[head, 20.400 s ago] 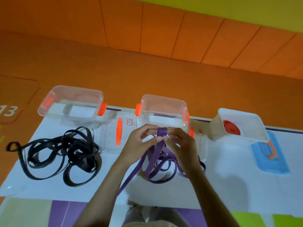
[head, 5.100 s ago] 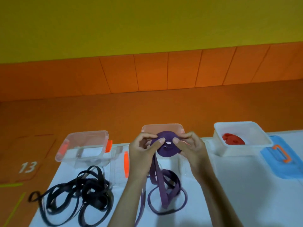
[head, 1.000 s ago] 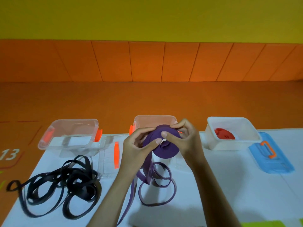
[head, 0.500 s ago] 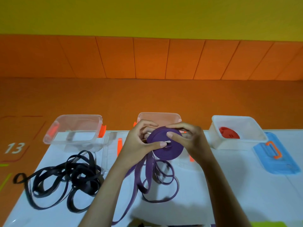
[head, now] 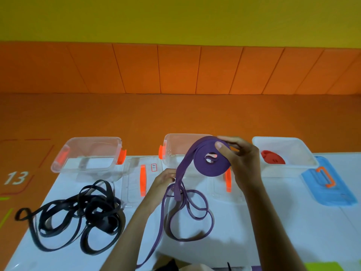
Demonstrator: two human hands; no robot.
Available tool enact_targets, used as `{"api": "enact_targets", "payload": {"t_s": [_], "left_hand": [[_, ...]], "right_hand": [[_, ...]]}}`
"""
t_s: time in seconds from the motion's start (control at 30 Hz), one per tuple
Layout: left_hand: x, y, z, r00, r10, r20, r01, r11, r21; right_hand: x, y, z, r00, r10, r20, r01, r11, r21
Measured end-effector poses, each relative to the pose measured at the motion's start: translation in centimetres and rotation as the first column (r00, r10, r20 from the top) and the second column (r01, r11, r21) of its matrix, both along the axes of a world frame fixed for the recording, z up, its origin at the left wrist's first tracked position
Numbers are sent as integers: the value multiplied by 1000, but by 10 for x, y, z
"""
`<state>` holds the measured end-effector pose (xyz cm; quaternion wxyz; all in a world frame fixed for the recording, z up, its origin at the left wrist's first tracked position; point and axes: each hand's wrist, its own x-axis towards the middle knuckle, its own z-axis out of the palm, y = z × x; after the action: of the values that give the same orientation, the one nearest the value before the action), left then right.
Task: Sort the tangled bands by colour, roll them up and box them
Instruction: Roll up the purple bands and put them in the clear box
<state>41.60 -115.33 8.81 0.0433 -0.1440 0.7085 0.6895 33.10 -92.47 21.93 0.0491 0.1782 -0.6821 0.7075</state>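
My right hand grips a partly wound roll of purple band, held up in front of the middle clear box. The band's loose tail hangs down and loops on the white table. Lower down, my left hand pinches that tail. A tangled heap of black band lies at the left, in front of the empty left clear box. A rolled red band lies in the white box at the right.
Two clear lids with orange handles lie between and in front of the boxes. A blue lid with an orange handle lies at the far right. Orange floor mats and a padded wall lie beyond the table.
My left hand has let go of the roll and dropped to pinch the hanging tail. My right hand alone now holds the roll, lifted slightly to the right.
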Motion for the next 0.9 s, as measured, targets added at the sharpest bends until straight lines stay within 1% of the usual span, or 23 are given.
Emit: {"api": "enact_targets", "payload": {"t_s": [0.1,0.17,0.23,0.3,0.37,0.53,0.57,0.67,0.77,0.83,0.87,0.9], "left_hand": [[-1,5,-23,998,-48,30,50,997,-53],[0,9,-37,995,-63,78,69,995,-78],[4,11,-46,988,-69,137,74,997,-29],[10,12,-53,985,-29,169,16,997,78],[14,11,-57,977,55,205,-89,983,162],[22,-2,-59,922,216,321,-314,902,297],[23,-6,-58,910,248,332,-357,875,326],[25,-20,-55,878,316,360,-464,750,471],[26,-32,-47,895,306,325,-447,610,655],[27,-36,-41,901,327,284,-421,505,754],[28,-37,-39,905,334,264,-403,472,784],[29,-37,-38,910,334,245,-384,458,801]], "right_hand": [[1,-1,-2,1000,-1,12,2,999,-33],[2,0,-1,1000,0,19,2,997,-78],[1,3,-1,1000,-11,13,12,995,-95],[-1,6,-2,1000,-24,1,24,996,-87],[-5,9,-6,999,-53,1,53,995,-86],[-12,17,-18,986,-162,21,163,985,-58],[-14,20,-22,982,-187,17,188,981,-39],[-20,27,-33,959,-282,-11,282,959,31],[-24,30,-44,928,-362,-92,372,919,131],[-24,30,-51,912,-394,-115,409,897,170],[-24,30,-54,906,-408,-111,422,889,176],[-23,31,-57,902,-419,-103,432,885,176]]}}
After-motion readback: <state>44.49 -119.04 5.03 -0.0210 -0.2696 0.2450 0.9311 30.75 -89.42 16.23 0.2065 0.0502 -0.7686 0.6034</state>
